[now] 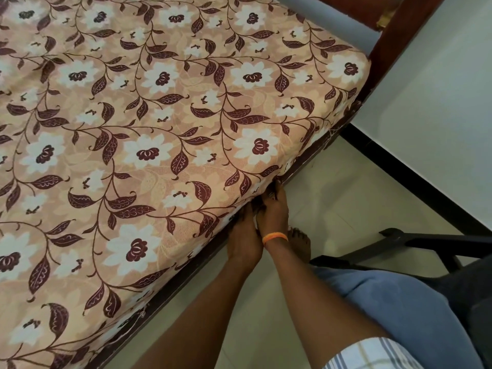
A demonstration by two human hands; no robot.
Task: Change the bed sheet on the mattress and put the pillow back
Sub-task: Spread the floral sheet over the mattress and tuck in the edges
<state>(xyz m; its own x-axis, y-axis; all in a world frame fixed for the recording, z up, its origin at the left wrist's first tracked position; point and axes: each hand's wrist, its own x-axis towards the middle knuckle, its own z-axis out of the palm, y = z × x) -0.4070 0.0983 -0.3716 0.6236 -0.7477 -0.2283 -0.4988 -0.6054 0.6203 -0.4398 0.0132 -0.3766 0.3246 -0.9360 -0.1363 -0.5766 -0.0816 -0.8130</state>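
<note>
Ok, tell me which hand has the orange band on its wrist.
The right hand: an orange band circles its wrist. The left hand beside it has a bare wrist.

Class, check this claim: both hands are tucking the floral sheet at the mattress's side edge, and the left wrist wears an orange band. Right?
Not quite. The head view shows the orange band on the right wrist. Both the left hand and right hand do work the floral sheet at the mattress's side edge.

At my four o'clock a black chair base (415,242) stands on the pale tiled floor (332,187); a white wall (439,89) rises at two o'clock.
</note>
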